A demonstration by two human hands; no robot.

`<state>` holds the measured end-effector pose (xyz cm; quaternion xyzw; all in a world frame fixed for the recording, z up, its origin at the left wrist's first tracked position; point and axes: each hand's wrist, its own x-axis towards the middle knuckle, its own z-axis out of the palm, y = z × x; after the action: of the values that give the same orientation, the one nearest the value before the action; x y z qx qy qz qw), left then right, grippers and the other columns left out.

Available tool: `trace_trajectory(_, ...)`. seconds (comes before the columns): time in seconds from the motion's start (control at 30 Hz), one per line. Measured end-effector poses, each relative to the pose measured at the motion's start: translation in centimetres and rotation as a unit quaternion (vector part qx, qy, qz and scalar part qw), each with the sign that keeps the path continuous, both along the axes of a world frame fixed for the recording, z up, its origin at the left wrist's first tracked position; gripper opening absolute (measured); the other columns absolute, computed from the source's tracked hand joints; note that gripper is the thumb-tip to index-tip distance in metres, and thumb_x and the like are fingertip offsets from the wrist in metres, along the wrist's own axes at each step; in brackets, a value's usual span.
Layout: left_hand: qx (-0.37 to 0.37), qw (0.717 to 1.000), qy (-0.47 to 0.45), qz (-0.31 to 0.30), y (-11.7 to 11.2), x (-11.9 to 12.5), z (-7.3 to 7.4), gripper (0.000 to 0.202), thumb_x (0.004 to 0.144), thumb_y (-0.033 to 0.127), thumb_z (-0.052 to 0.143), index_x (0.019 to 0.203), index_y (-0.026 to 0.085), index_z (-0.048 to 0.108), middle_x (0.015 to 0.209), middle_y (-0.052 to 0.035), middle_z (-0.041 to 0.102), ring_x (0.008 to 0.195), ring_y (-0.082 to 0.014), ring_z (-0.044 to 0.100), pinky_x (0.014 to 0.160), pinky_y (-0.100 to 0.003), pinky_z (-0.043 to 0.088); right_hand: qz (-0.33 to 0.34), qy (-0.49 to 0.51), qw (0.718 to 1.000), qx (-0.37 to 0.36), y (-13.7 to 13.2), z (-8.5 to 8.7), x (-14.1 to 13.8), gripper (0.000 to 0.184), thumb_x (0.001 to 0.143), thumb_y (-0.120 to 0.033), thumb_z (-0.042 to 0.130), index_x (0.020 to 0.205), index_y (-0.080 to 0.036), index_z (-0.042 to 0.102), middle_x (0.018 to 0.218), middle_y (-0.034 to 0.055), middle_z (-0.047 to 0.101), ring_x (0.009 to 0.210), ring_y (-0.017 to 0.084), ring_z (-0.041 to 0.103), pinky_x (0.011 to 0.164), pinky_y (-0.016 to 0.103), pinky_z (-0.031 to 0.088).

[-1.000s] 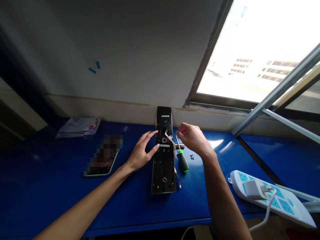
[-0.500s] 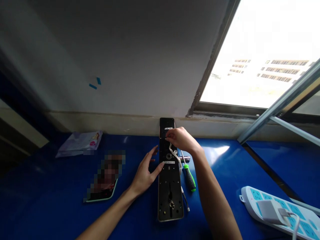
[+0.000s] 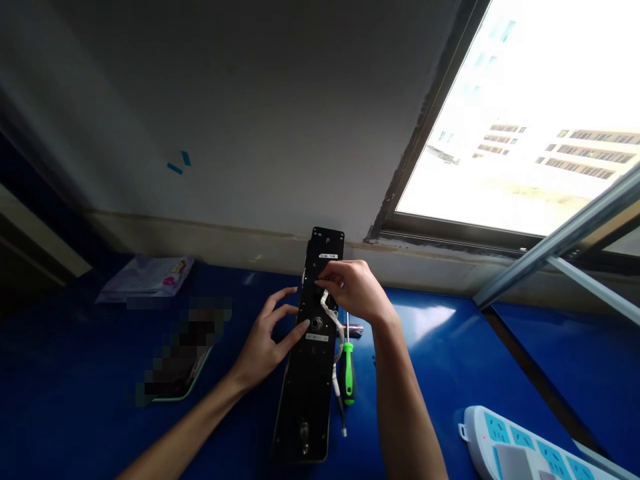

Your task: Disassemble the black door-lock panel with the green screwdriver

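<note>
A long black lock panel [image 3: 307, 393] lies lengthwise on the blue table [image 3: 440, 360], its far end near the wall. A white cable [image 3: 331, 313] runs from its upper middle down its right side. My left hand [image 3: 265, 337] rests against the panel's left edge, fingers spread, the thumb on the panel's face. My right hand [image 3: 353, 288] hovers over the panel's upper part, its fingertips pinched together at the top of the white cable. A green-handled screwdriver [image 3: 349, 370] lies just right of the panel.
A phone [image 3: 177, 370] lies left of the panel, and a flat plastic packet [image 3: 145, 277] sits at the back left. A white power strip [image 3: 525, 447] is at the lower right. The wall and a window frame [image 3: 425, 133] rise behind the table.
My right hand moved left from above the screwdriver onto the panel's upper part and pinched at the cable. The left hand stayed at the panel's left edge. The view shifted.
</note>
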<state>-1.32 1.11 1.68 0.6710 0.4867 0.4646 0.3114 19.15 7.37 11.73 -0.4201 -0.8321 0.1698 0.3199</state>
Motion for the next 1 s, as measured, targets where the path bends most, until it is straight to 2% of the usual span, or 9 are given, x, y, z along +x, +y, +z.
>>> trace_trajectory(0.1,0.018,0.999,-0.021,-0.023,0.1,0.5,1.9,0.043,0.100,0.056,0.053,0.088,0.023,0.076,0.154,-0.0085,0.054,0.143,-0.0345,0.051,0.123,-0.052,0.040,0.003,0.025,1.000,0.004,-0.7,0.7,0.9,0.007,0.090,-0.016,0.072,0.086,-0.019,0.075,0.076,0.0007,0.075,0.067,0.012,0.066,0.067,0.022,0.048)
trace_trajectory(0.2,0.023,0.997,-0.058,-0.044,1.0,0.9,3.6,0.052,0.107,0.051,0.034,0.103,0.024,0.079,0.151,-0.0064,0.058,0.137,-0.0305,0.057,0.124,-0.050,0.039,-0.003,0.046,0.999,0.013,-1.6,1.6,2.0,0.007,0.092,-0.017,0.069,0.088,-0.020,0.074,0.079,0.0008,0.077,0.069,0.013,0.069,0.068,0.022,0.050)
trace_trajectory(0.3,0.042,0.996,-0.030,-0.074,2.5,1.8,5.1,0.043,0.104,0.047,0.045,0.129,0.024,0.071,0.146,-0.0085,0.063,0.140,-0.0317,0.055,0.122,-0.052,0.041,-0.021,0.061,0.997,0.038,-2.9,2.6,3.2,0.009,0.093,-0.020,0.066,0.089,-0.020,0.074,0.085,0.0020,0.079,0.072,0.013,0.071,0.069,0.022,0.050)
trace_trajectory(0.43,0.101,0.963,0.123,-0.217,4.1,3.7,7.1,0.037,0.096,0.047,0.060,0.124,0.026,0.074,0.130,-0.0090,0.073,0.137,-0.0357,0.056,0.117,-0.055,0.045,-0.045,0.063,0.995,0.069,-4.5,3.9,4.8,0.010,0.093,-0.022,0.064,0.088,-0.021,0.073,0.082,0.0003,0.078,0.069,0.012,0.068,0.068,0.022,0.049)
trace_trajectory(0.57,0.143,0.942,0.140,-0.269,4.8,5.8,8.0,0.037,0.099,0.045,0.058,0.126,0.025,0.073,0.131,-0.0106,0.071,0.125,-0.0322,0.064,0.109,-0.048,0.052,-0.059,0.054,0.994,0.074,-5.6,4.6,6.6,0.010,0.091,-0.020,0.066,0.085,-0.021,0.073,0.075,-0.0016,0.075,0.067,0.011,0.068,0.067,0.021,0.048)
trace_trajectory(0.7,0.151,0.948,0.103,-0.262,5.6,8.1,8.0,0.033,0.099,0.048,0.057,0.116,0.024,0.073,0.125,-0.0093,0.069,0.113,-0.0273,0.066,0.100,-0.041,0.054,-0.088,0.057,0.992,0.070,-7.0,5.0,8.5,0.010,0.091,-0.018,0.065,0.085,-0.020,0.073,0.078,-0.0004,0.078,0.069,0.013,0.072,0.067,0.021,0.051)
trace_trajectory(0.8,0.109,0.968,0.056,-0.221,5.8,9.5,8.3,0.032,0.098,0.051,0.057,0.098,0.021,0.068,0.099,-0.0051,0.069,0.092,-0.0220,0.065,0.086,-0.035,0.055,-0.130,0.065,0.986,0.077,-8.3,5.3,10.1,0.010,0.091,-0.019,0.066,0.084,-0.019,0.073,0.080,0.0012,0.079,0.069,0.015,0.074,0.067,0.023,0.053)
trace_trajectory(0.9,0.074,0.984,0.034,-0.159,5.8,10.0,8.8,0.033,0.094,0.048,0.058,0.076,0.021,0.057,0.070,0.0021,0.054,0.067,-0.0158,0.053,0.065,-0.027,0.046,-0.169,0.076,0.979,0.090,-9.2,5.6,11.7,0.010,0.091,-0.021,0.069,0.083,-0.019,0.074,0.076,0.0013,0.079,0.069,0.016,0.075,0.067,0.024,0.054)
trace_trajectory(1.0,0.072,0.993,0.017,-0.090,5.8,9.9,9.1,0.034,0.091,0.043,0.057,0.066,0.022,0.049,0.062,0.0042,0.045,0.059,-0.0136,0.044,0.057,-0.027,0.037,-0.201,0.082,0.971,0.099,-9.9,5.9,13.0,0.009,0.091,-0.023,0.070,0.085,-0.019,0.075,0.076,0.0022,0.079,0.067,0.017,0.076,0.065,0.025,0.055)
